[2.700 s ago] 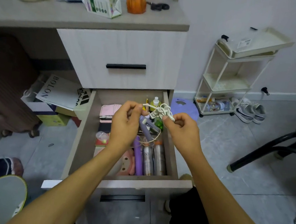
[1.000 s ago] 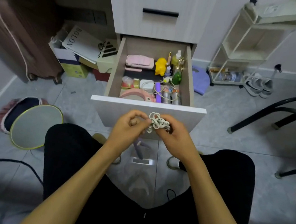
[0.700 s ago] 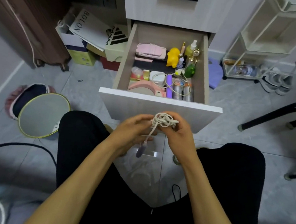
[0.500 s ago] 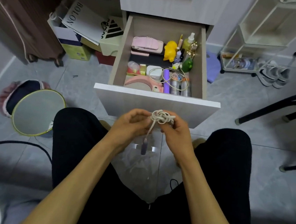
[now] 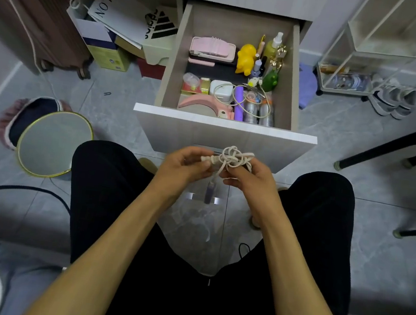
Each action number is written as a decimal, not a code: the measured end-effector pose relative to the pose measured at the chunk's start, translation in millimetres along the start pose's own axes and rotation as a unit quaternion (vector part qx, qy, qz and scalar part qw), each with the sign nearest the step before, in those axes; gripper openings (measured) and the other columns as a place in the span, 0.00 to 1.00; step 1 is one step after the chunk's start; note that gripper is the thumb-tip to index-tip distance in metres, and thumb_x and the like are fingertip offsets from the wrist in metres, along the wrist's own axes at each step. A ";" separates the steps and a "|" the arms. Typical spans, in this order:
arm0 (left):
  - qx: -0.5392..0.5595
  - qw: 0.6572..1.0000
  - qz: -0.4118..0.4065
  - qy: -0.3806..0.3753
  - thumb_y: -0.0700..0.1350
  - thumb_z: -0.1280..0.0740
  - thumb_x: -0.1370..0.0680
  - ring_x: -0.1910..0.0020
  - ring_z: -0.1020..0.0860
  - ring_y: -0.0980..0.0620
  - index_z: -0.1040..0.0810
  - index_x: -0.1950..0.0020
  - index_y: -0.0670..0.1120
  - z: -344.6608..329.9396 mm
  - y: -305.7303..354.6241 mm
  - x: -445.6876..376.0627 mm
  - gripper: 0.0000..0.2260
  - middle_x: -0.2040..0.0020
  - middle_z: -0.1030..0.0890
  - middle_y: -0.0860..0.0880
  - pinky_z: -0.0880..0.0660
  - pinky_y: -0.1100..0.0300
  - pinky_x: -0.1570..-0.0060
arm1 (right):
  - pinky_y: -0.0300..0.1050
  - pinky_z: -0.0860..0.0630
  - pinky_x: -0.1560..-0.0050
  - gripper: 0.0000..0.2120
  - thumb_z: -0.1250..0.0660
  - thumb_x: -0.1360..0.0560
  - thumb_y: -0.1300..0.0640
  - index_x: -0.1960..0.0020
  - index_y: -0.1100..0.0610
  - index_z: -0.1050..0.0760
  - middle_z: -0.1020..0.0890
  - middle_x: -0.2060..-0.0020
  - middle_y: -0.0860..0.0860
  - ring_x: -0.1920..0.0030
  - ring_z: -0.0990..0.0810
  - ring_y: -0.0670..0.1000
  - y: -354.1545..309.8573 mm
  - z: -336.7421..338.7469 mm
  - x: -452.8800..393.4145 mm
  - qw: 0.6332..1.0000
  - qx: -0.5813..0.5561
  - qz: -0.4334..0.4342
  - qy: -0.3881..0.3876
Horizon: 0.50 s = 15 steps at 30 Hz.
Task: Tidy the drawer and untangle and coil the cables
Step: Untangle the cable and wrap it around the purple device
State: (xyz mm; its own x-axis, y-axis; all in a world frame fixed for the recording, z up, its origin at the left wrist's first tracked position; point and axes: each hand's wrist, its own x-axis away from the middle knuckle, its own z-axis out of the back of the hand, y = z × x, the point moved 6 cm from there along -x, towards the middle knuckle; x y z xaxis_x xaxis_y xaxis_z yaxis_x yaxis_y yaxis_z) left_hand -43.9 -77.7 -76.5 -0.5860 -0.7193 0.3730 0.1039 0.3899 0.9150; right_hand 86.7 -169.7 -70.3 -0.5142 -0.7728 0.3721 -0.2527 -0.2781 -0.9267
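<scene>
Both hands work a knotted white cable [image 5: 235, 159] in front of the open drawer [image 5: 224, 125]: right hand [image 5: 247, 180] grips the tangle, left hand [image 5: 185, 166] pinches a plug end pointing leftward, one end dangling between.

Both forearms reach forward over the lap, wrists close together; the left hand [image 5: 184, 166] and right hand [image 5: 247, 179] have curled fingers pinching.
</scene>
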 end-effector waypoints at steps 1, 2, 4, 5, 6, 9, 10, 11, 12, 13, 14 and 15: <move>0.005 1.000 -0.007 0.021 0.33 0.32 0.23 0.54 0.15 0.50 0.18 0.50 0.44 3.0 2.5 0.2 0.08 0.56 0.14 0.48 0.21 0.62 0.55 | 0.44 0.21 0.56 0.08 0.33 0.23 0.64 0.46 0.57 0.20 0.15 0.55 0.54 0.56 0.16 0.53 0.8 1.5 0.5 1.000 0.015 0.001 -0.002; 0.009 0.999 -0.011 0.037 0.32 0.32 0.24 0.56 0.15 0.50 0.18 0.50 0.43 5.3 4.0 0.4 0.08 0.57 0.14 0.48 0.21 0.63 0.56 | 0.44 0.20 0.55 0.08 0.33 0.23 0.64 0.46 0.56 0.20 0.15 0.55 0.53 0.55 0.16 0.53 1.0 3.6 1.3 1.000 0.026 0.003 -0.007; 0.013 0.998 -0.015 0.059 0.32 0.31 0.25 0.56 0.15 0.50 0.18 0.51 0.43 8.0 6.6 1.1 0.08 0.58 0.14 0.47 0.21 0.63 0.57 | 0.46 0.19 0.53 0.10 0.33 0.23 0.64 0.44 0.55 0.21 0.16 0.52 0.53 0.52 0.16 0.54 -1.1 4.5 3.5 0.999 0.025 0.011 -0.025; 0.018 0.997 -0.016 0.069 0.32 0.30 0.25 0.55 0.15 0.49 0.17 0.52 0.44 8.8 7.6 2.1 0.08 0.58 0.15 0.47 0.21 0.62 0.56 | 0.47 0.18 0.52 0.10 0.33 0.23 0.64 0.43 0.55 0.22 0.16 0.50 0.53 0.50 0.17 0.54 -3.7 3.6 5.2 0.999 0.021 0.020 -0.034; 0.023 0.997 -0.018 0.075 0.32 0.30 0.25 0.55 0.16 0.48 0.17 0.53 0.44 9.1 9.0 2.5 0.08 0.59 0.15 0.48 0.21 0.62 0.56 | 0.48 0.18 0.50 0.10 0.33 0.23 0.63 0.43 0.54 0.22 0.17 0.49 0.52 0.48 0.17 0.53 -6.5 2.7 6.7 0.999 0.017 0.036 -0.035; 0.042 0.995 -0.028 0.081 0.32 0.30 0.25 0.56 0.16 0.48 0.17 0.53 0.44 8.4 14.8 5.3 0.08 0.61 0.15 0.49 0.21 0.61 0.55 | 0.46 0.21 0.44 0.10 0.33 0.23 0.62 0.43 0.51 0.22 0.17 0.49 0.48 0.46 0.19 0.49 -17.3 4.4 12.0 0.991 0.055 0.124 0.003; 0.044 0.995 -0.029 0.080 0.32 0.30 0.26 0.57 0.16 0.48 0.17 0.53 0.44 7.1 17.7 6.1 0.08 0.61 0.16 0.50 0.21 0.61 0.55 | 0.44 0.23 0.43 0.11 0.32 0.23 0.61 0.42 0.51 0.22 0.17 0.48 0.47 0.45 0.19 0.48 -20.8 5.2 14.0 0.985 0.078 0.155 0.017; 0.044 0.996 -0.029 0.077 0.32 0.30 0.26 0.57 0.16 0.48 0.17 0.53 0.44 5.5 20.1 6.5 0.08 0.61 0.16 0.50 0.21 0.61 0.56 | 0.42 0.24 0.42 0.11 0.32 0.23 0.60 0.41 0.52 0.23 0.17 0.47 0.46 0.44 0.20 0.48 -24.3 5.9 15.5 0.978 0.099 0.183 0.026; 0.046 0.996 -0.030 0.074 0.32 0.30 0.26 0.57 0.16 0.48 0.17 0.53 0.43 3.6 23.0 7.6 0.08 0.61 0.16 0.49 0.21 0.61 0.56 | 0.42 0.24 0.41 0.12 0.32 0.22 0.59 0.40 0.53 0.22 0.17 0.46 0.47 0.44 0.20 0.48 -28.1 7.1 17.0 0.970 0.117 0.209 0.033; 0.051 0.996 -0.030 0.071 0.32 0.30 0.26 0.58 0.17 0.48 0.18 0.53 0.43 1.9 25.8 8.1 0.08 0.62 0.16 0.49 0.21 0.61 0.56 | 0.42 0.24 0.42 0.11 0.33 0.22 0.59 0.41 0.54 0.22 0.17 0.46 0.48 0.44 0.19 0.49 -32.0 7.8 17.6 0.964 0.129 0.231 0.036; 0.058 0.996 -0.028 0.068 0.31 0.30 0.26 0.58 0.17 0.48 0.18 0.53 0.43 0.5 28.9 8.5 0.08 0.62 0.16 0.48 0.20 0.60 0.56 | 0.41 0.24 0.44 0.09 0.33 0.22 0.60 0.42 0.56 0.20 0.17 0.48 0.49 0.46 0.19 0.49 -36.1 8.7 17.9 0.959 0.137 0.246 0.036; 0.066 0.995 -0.026 0.066 0.31 0.30 0.26 0.58 0.17 0.48 0.18 0.53 0.43 -0.4 31.3 8.5 0.08 0.61 0.16 0.47 0.20 0.60 0.55 | 0.40 0.24 0.46 0.08 0.34 0.22 0.61 0.45 0.58 0.19 0.16 0.50 0.50 0.48 0.18 0.48 -38.8 9.7 17.5 0.958 0.137 0.248 0.034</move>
State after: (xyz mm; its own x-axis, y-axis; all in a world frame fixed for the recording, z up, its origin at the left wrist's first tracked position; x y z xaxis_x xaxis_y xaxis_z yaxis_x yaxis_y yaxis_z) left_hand -45.3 -71.9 -44.6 -0.4758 -0.8064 0.3513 -0.0352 0.4165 0.9084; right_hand 95.5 -177.9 -28.3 -0.5697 -0.8123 -0.1248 0.2571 -0.0320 -0.9659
